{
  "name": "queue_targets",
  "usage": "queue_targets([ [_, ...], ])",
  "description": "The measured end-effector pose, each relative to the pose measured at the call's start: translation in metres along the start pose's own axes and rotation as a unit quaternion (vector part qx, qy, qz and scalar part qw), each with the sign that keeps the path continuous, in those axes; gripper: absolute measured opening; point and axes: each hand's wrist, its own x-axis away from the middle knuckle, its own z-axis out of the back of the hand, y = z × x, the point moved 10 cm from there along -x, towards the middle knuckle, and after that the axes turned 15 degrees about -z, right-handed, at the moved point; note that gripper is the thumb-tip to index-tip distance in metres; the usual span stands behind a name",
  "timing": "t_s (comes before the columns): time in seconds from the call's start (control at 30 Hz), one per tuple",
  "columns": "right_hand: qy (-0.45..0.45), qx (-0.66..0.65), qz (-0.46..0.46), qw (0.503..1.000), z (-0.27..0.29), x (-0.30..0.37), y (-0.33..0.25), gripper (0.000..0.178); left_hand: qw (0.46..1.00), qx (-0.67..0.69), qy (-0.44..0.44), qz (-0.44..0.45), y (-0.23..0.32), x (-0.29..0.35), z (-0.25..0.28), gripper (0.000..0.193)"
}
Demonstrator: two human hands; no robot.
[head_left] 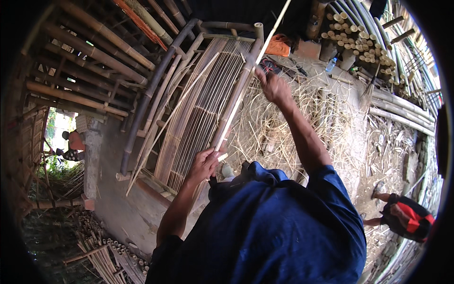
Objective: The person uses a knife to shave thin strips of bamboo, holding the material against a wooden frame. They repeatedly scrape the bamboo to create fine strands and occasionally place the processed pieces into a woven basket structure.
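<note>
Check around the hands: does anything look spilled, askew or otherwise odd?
Yes: pale shavings lie in a loose tangle over the floor right of the bamboo frame, scattered rather than gathered. A thin strip also slants across the slats, out of line with them. No damage stands out.

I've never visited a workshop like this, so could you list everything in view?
Slatted bamboo panel: one, brown, upper centre
Bamboo strip: one, pale, along the panel's right side
Overhead bamboo poles: several, brown, upper left
Stacked bamboo poles: many, pale cut ends, upper right
Bamboo bundle: many, brownish, lower left
Shavings: uncountable, straw-coloured, floor
Bottle: one, bluish, upper right
Crumpled sheet or bag: one, orange, top centre
Other people: two, reddish and dark clothing, left doorway and lower right
Shirt: one, blue, bottom centre
Left hand: one, bare, gripping the strip
Right hand: one, bare, blurred, beside the strip
</note>
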Motion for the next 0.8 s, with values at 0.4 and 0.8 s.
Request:
queue_targets([
  [0.4,-0.053,0.047,0.081,0.994,-0.053,0.119,-0.011,0.077,0.997,0.041,0.056,-0.033,0.032,-0.072,-0.03,0.046],
  [0.8,0.027,-0.06,-0.17,0.983,0.081,-0.085,0.14,0.087,0.979,-0.173,-0.061,-0.094,0.064,0.07,-0.017,0.046],
])
